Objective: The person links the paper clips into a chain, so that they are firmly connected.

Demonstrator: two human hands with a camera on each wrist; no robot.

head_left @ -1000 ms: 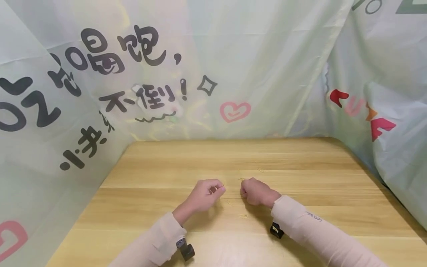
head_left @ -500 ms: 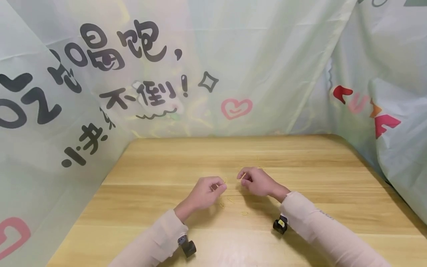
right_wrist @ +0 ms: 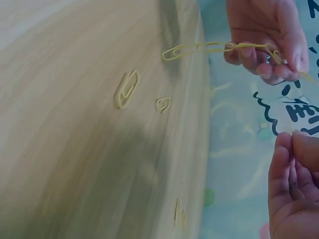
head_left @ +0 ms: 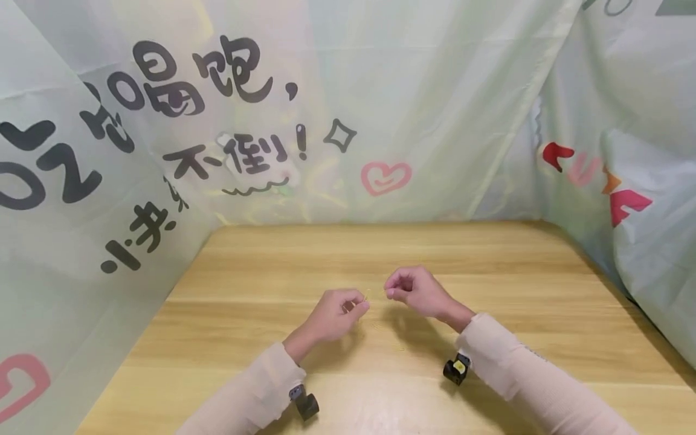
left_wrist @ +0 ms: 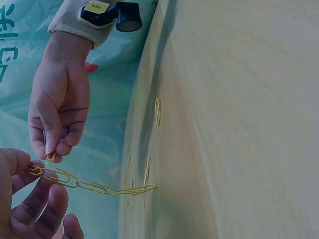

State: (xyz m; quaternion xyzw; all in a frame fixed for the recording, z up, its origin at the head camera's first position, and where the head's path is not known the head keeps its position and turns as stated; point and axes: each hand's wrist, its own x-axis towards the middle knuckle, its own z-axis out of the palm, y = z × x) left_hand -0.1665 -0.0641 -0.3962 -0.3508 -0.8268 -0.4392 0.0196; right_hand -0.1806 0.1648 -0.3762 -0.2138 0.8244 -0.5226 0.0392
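Between thumb and index finger, my left hand [head_left: 334, 314] pinches one end of a chain of yellow paper clips [left_wrist: 99, 188]. The chain dangles past the other fingers toward the table. My right hand [head_left: 418, 292] is raised off the table a short way to the right, its thumb and fingertips pinching a single yellow paper clip [left_wrist: 51, 157]. Mostly the fingers hide that clip; a small end shows in the left wrist view. A gap separates the two hands.
On the wooden table [head_left: 261, 260] lie several loose yellow paper clips, among them a longish clip [right_wrist: 128, 89] and a clip of rounder outline [right_wrist: 163, 104]. Printed cloth [head_left: 424, 109] hangs behind the table and along both sides.
My right hand has risen from the tabletop with a paper clip and tilted, its fingertips coming slightly nearer the left hand. The left hand stays almost still, holding the chain.
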